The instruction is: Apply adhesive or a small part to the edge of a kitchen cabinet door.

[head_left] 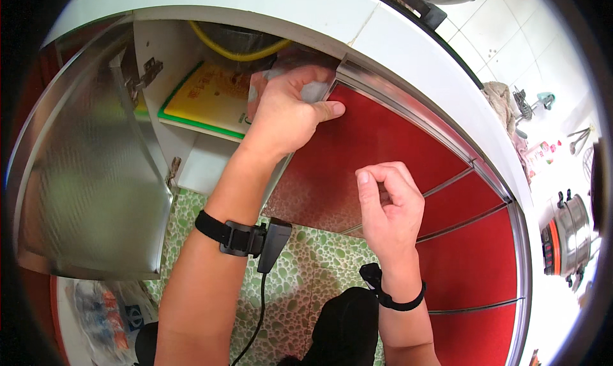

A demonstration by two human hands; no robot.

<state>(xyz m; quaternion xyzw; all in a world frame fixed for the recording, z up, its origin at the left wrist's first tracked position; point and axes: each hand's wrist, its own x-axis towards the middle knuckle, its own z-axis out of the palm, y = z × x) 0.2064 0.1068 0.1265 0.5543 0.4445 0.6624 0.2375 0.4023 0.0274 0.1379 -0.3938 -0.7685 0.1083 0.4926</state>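
Head view, right hand [387, 203]: curled into a loose fist, holding nothing visible, in front of the red cabinet door [383, 149].
Left hand [288, 111]: closed on a crumpled grey cloth [311, 88], pressing it against the red door's top corner.
Beyond left hand: yellow cutting board [204, 98] inside the open cabinet.

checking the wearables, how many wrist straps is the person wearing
2: a black strap with a clipped device and cable on the left wrist, and a thin black band on the right wrist. None shows higher up the forearms.
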